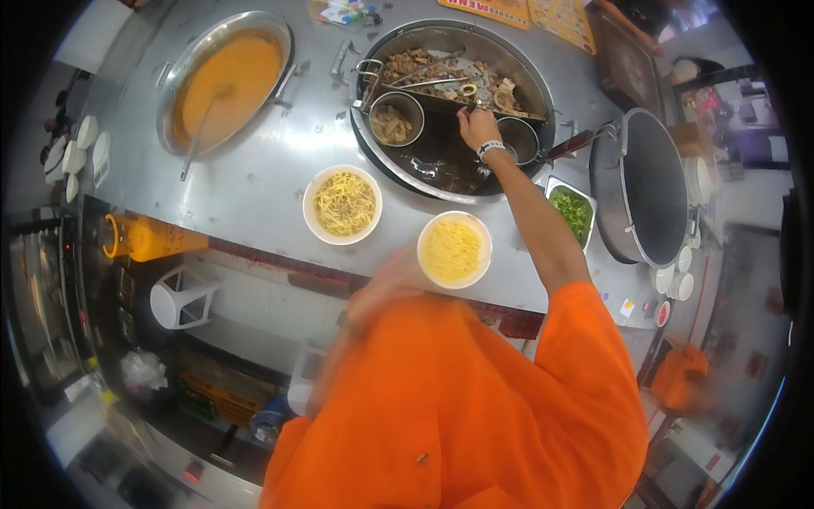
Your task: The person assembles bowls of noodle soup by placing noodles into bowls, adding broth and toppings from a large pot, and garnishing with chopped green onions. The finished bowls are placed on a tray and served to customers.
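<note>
My right hand (478, 127) reaches over the large round pot (439, 191) and is closed on a dark handle, whose lower part I cannot make out. My left hand (389, 283), blurred, is beside a white bowl of yellow noodles (451, 249); whether it touches the bowl is unclear. Farther left stands a second white bowl of noodles (343, 205) with some broth. A divider splits the pot: meat and bones (413, 67) with metal tongs lie behind it, dark broth (439, 165) in front. A strainer with pale pieces (391, 124) and another strainer (518, 140) hang in the broth.
A wide pan of orange sauce (232, 83) with a ladle stands at left. A steel tray of chopped greens (570, 213) sits right of the pot, beside a deep dark pot (655, 184). Menu sheets (563, 22) lie at the back. Another person's arm (626, 25) shows at the top right.
</note>
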Available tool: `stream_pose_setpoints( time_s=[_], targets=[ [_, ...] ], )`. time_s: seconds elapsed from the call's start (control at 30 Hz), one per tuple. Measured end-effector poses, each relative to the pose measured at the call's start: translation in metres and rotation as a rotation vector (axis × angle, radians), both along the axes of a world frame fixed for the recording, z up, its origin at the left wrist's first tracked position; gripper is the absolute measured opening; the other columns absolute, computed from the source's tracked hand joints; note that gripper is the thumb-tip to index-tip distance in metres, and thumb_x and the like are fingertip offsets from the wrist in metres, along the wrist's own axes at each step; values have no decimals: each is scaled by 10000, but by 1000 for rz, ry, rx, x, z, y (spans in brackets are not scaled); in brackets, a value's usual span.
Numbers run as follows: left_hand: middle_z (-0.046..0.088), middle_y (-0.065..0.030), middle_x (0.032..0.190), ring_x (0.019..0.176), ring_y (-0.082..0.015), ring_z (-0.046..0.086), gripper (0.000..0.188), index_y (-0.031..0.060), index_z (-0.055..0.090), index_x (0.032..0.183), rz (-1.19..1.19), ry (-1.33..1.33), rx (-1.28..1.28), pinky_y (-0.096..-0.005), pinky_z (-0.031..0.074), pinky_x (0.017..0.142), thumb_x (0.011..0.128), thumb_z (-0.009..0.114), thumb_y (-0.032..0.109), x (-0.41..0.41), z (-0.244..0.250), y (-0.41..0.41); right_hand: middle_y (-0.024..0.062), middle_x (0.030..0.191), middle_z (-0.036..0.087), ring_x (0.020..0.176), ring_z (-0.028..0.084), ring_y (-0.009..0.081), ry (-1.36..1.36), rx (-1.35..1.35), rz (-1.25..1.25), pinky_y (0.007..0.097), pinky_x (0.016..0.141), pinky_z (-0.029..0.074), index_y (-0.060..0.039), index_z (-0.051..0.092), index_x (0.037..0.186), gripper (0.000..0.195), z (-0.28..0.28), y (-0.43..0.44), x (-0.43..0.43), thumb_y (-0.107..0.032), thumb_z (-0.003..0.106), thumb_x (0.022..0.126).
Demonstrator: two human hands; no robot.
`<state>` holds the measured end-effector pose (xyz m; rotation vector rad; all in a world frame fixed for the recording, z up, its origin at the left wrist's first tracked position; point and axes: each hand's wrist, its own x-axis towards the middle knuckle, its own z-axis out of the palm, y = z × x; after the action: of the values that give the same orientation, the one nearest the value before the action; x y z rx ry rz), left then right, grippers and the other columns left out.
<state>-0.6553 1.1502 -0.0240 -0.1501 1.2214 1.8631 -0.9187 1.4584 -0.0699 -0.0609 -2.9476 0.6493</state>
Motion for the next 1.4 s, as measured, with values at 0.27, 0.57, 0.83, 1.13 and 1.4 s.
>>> stream_pose_setpoints(
  time_s=[0.27,0.57,0.83,1.13,1.4],
  targets=[
    [594,-153,1330,1174,-210,619,672,40,342,1550,36,230,-168,-360,543,959,939,615,98,-14,-26,32,184,697,735,614,747,241,-33,-161,-73,335,650,606,109,725,816,411,34,33,-3,-256,627,977],
    [618,-136,1264,1092,-184,654,562,33,379,1434,30,101,-198,-317,570,843,904,566,49,-25,9,31,141,705,747,638,755,192,-16,-403,-91,302,647,600,23,749,947,313,176,54,40,-235,576,990],
    [634,-144,1263,1119,-228,684,538,71,328,1437,112,68,-9,-368,615,882,952,558,53,-47,23,12,153,743,745,633,748,181,137,-394,-51,275,618,605,60,745,954,393,323,69,83,-288,569,1006],
    [626,-144,1293,1153,-243,672,520,85,324,1421,166,94,72,-401,603,920,970,582,98,-82,45,25,112,652,689,515,678,133,344,-353,-43,226,465,554,66,672,901,362,441,11,148,-217,522,1071],
    [612,-145,1293,1140,-260,677,509,88,339,1397,185,127,152,-414,592,959,973,618,129,-104,64,46,96,845,746,659,702,110,389,-187,107,215,585,556,52,732,1016,288,436,-6,201,-217,629,1023]
  ],
)
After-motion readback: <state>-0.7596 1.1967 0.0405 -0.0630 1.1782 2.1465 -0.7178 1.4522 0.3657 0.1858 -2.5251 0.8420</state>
